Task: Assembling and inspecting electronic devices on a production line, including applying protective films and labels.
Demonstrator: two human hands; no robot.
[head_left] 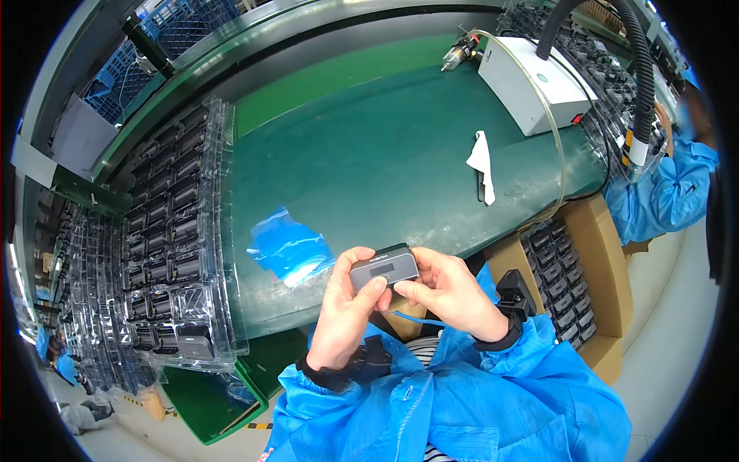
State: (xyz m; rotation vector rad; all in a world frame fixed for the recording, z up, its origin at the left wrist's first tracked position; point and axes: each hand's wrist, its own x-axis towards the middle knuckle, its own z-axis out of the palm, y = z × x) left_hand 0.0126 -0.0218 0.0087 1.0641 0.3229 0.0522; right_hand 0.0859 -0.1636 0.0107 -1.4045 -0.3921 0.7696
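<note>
Between both hands, close above the front edge of the green worktable (354, 154), is a small dark grey rectangular device (383, 266) with a little dark window on its face. My left hand (350, 296) grips its left end, thumb on the lower edge. On the right end my right hand (450, 292) closes the same way, its thumb near the lower edge. Just left of the device, a crumpled sheet of blue film (289, 245) lies on the table. A white cloth (481, 165) rests farther off to the right, with a thin dark item partly under it.
Stacked clear trays (219, 223) of black parts stand at the left. A white box with a red switch (535, 88) and a black hose (643, 85) are at the back right. A cardboard box (616, 308) holds black units; a green bin (208, 408) sits below left. Another person's blue sleeve (670, 192) shows far right.
</note>
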